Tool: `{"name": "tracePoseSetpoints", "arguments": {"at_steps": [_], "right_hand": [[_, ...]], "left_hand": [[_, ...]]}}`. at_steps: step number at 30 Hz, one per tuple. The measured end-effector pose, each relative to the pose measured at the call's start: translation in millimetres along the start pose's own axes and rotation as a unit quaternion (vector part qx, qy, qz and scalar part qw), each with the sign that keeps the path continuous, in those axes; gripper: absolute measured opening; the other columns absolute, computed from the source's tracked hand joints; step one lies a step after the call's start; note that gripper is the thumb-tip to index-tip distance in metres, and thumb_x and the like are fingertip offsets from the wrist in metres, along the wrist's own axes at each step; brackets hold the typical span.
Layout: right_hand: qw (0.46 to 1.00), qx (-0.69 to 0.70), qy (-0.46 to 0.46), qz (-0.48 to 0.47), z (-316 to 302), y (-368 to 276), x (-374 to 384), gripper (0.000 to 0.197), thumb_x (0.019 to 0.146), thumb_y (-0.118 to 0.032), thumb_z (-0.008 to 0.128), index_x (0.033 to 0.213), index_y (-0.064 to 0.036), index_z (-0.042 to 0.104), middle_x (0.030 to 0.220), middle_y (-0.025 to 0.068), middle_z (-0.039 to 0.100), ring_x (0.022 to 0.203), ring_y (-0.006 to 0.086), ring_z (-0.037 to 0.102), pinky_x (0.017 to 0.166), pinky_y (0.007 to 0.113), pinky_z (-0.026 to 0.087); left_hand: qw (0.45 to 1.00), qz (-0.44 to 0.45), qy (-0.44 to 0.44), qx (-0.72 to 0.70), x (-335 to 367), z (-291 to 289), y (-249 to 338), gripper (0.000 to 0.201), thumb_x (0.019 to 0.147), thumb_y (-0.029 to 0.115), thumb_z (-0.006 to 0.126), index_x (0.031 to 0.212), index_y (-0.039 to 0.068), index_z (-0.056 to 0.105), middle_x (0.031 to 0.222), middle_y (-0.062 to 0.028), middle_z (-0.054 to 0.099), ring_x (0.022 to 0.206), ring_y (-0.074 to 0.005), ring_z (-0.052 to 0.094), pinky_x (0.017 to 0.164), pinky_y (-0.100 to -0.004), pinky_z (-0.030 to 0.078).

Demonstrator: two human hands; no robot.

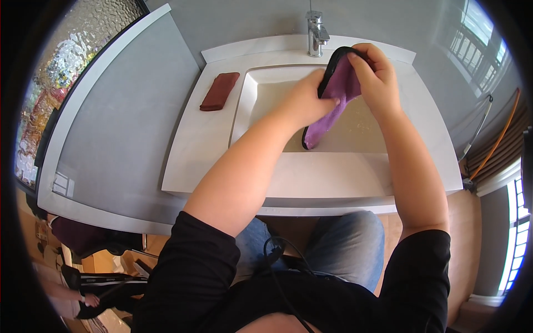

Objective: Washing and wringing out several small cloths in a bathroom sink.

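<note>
Both arms (pixel 239 166) extended forward. Left hand (pixel 307 102): grip closed on side of purple, black-edged pad (pixel 340 89), thumb across its face. Right hand (pixel 380 80): pinching its upper end. Pad tilted above sink (pixel 248 102).

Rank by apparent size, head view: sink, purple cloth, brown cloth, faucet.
1. Sink
2. Purple cloth, perhaps enlarged by being held nearer the camera
3. Brown cloth and faucet: too alike to rank

The fingers of my left hand (pixel 308 101) are mostly hidden behind the purple, black-edged pad (pixel 343 82). My left forearm (pixel 240 165) covers the sink basin's (pixel 248 99) near left corner. At lower left, the dark rim crops another person (pixel 91 300), whose hand may hold something too small to tell.
</note>
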State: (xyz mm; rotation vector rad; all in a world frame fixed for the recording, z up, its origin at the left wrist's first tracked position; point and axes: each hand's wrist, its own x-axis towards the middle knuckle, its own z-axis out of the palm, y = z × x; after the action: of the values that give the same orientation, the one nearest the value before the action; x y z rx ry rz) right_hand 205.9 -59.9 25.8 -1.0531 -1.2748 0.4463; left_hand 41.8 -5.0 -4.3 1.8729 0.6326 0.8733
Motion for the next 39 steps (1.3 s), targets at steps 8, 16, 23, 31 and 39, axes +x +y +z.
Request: {"name": "tracePoseSetpoints", "arguments": {"at_steps": [8,16,23,31,39], "right_hand": [[0.993,-0.007,0.08,-0.083,-4.8,-3.2,7.3,0.014,0.096,-0.01,0.063,0.106,-0.0015,0.066,0.09,0.0009,0.066,0.083,0.008,0.058,0.076,0.024,0.048],[0.994,0.01,-0.004,-0.108,-2.7,-3.8,1.9,0.013,0.096,-0.01,0.065,0.106,-0.0014,0.067,0.092,0.0002,0.066,0.085,0.0069,0.058,0.077,0.023,0.047],[0.987,0.065,-0.147,-0.001,-22.0,-4.0,4.8,0.012,0.086,0.0,0.06,0.097,-0.0011,0.066,0.085,0.0007,0.063,0.081,0.0091,0.057,0.073,0.026,0.047],[0.916,-0.041,-0.39,0.082,-6.0,9.7,-1.5,0.017,0.077,-0.007,0.06,0.094,-0.0047,0.065,0.093,0.0022,0.062,0.093,0.0151,0.054,0.084,0.03,0.043],[0.921,0.064,-0.285,0.259,-4.6,31.7,2.2,0.046,0.088,-0.017,0.062,0.13,-0.0043,0.052,0.119,0.0073,0.059,0.112,0.0166,0.057,0.096,0.033,0.046]], "left_hand": [[0.992,-0.059,-0.055,0.097,8.6,2.8,-33.3,0.046,0.082,0.017,0.075,0.122,0.001,0.061,0.112,-0.018,0.07,0.101,-0.029,0.068,0.088,-0.0407,0.054],[0.989,-0.131,-0.026,0.059,9.3,-2.1,-27.6,0.043,0.087,0.025,0.076,0.119,-0.002,0.066,0.109,-0.0152,0.072,0.095,-0.0216,0.069,0.084,-0.0338,0.054],[0.976,-0.075,0.169,-0.118,16.3,-26.8,-34.9,0.021,0.09,0.012,0.065,0.102,-0.003,0.071,0.087,-0.0062,0.07,0.077,-0.0136,0.062,0.07,-0.0291,0.05],[0.954,-0.11,0.23,-0.154,8.5,-36.4,-22.5,0.016,0.088,0.008,0.058,0.097,-0.002,0.068,0.084,-0.007,0.067,0.076,-0.0151,0.062,0.067,-0.03,0.05],[0.992,-0.002,0.123,-0.007,-1.5,-16.1,-3.7,0.01,0.086,0.003,0.065,0.096,0.0,0.066,0.087,-0.006,0.069,0.078,-0.0129,0.063,0.07,-0.0279,0.05]]}}
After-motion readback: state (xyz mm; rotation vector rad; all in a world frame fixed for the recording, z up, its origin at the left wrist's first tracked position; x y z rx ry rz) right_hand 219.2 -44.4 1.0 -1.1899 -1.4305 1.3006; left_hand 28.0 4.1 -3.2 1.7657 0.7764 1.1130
